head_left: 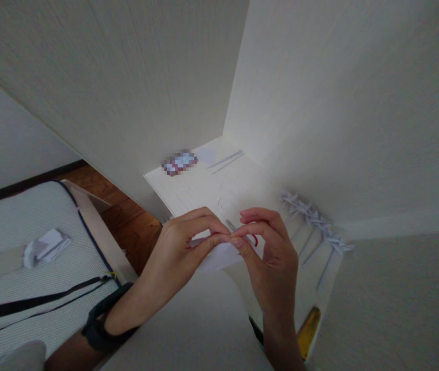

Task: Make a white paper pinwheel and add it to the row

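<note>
Over the white desk, my left hand and my right hand meet fingertip to fingertip. Thumb and forefinger are pinched together on each; whatever lies between them is too small to make out. The other fingers of my right hand are loosely curled and raised. Just behind the fingertips, a pair of scissors with a red handle lies partly hidden. Beneath my hands there is a white sheet of paper. To the right, several folded white paper shapes on thin sticks lie in a row along the wall.
At the desk's back left lies a pixelated object, with thin white sticks to its right. A yellow item is near the front right edge. Walls enclose the desk. On the left stands a mattress with papers and a black strap.
</note>
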Tool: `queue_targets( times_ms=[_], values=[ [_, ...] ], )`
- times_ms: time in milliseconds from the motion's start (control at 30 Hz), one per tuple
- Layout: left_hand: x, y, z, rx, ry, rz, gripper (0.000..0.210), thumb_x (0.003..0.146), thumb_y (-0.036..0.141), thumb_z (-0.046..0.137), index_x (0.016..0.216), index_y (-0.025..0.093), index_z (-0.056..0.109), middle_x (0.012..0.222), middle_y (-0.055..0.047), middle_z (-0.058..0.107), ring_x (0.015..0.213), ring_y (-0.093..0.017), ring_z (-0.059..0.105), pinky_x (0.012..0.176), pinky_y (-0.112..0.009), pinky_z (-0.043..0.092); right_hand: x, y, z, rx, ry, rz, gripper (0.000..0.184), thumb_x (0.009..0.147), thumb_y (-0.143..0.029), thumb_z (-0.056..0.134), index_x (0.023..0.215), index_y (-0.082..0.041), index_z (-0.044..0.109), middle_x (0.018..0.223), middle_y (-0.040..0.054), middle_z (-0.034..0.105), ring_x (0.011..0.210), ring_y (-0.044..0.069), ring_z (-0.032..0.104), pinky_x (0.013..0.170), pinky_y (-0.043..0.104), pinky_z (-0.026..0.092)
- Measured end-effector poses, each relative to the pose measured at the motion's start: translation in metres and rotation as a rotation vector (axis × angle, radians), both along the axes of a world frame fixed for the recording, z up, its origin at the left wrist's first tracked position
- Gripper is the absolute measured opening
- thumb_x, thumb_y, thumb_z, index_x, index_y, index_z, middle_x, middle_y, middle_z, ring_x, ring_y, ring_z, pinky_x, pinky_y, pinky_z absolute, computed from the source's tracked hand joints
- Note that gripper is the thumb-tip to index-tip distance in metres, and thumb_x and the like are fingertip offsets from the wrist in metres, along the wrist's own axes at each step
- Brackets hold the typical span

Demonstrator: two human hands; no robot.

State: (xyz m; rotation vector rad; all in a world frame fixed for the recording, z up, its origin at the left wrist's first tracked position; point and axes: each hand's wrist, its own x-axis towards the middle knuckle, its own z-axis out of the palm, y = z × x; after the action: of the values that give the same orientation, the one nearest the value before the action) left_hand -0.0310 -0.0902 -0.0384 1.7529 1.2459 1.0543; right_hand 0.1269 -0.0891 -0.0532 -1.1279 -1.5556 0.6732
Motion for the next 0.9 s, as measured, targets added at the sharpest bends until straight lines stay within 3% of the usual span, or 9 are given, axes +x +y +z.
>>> queue_targets(
  times_ms=[367,600,733,900],
  values=[
    [0.004,0.003,0.001,-0.068,-0.086,0.006,0.012,0.083,0.019,0.07,0.072,0.017,0.072,0.069,0.003,0.066,0.066,-0.009,0.059,0.062,-0.019,0.042,-0.011,-0.006,-0.012,-0.039,0.084,-0.087,0.01,0.085,-0.018,0.064,0.078,-0.023,0.06,0.092,-0.0017,0.056,0.089,0.015,0.054,0.076,0.031,0.043],
    [0.006,0.006,0.001,-0.144,-0.195,0.015,0.013,0.08,0.017,0.071,0.067,0.017,0.07,0.067,0.003,0.065,0.064,-0.009,0.057,0.062,-0.021,0.043,0.002,-0.001,-0.004,-0.051,0.084,0.044,0.009,0.086,-0.018,0.063,0.08,-0.024,0.066,0.096,-0.0016,0.059,0.093,0.013,0.056,0.081,0.028,0.044],
    [0.006,0.004,0.001,-0.149,-0.215,0.035,0.014,0.082,0.018,0.069,0.067,0.017,0.067,0.069,0.002,0.065,0.067,-0.011,0.058,0.064,-0.023,0.044,0.004,-0.001,0.0,-0.016,0.011,0.023,0.011,0.084,-0.013,0.064,0.082,-0.023,0.066,0.098,-0.0007,0.058,0.097,0.013,0.056,0.085,0.027,0.044],
    [0.007,0.001,0.004,-0.067,-0.101,0.052,0.013,0.084,0.016,0.065,0.071,0.018,0.067,0.074,0.001,0.066,0.071,-0.012,0.061,0.067,-0.023,0.046,0.002,-0.001,0.002,0.015,-0.025,-0.011,0.012,0.081,-0.009,0.064,0.08,-0.021,0.065,0.097,-0.0002,0.057,0.095,0.012,0.056,0.085,0.026,0.045]
  ],
)
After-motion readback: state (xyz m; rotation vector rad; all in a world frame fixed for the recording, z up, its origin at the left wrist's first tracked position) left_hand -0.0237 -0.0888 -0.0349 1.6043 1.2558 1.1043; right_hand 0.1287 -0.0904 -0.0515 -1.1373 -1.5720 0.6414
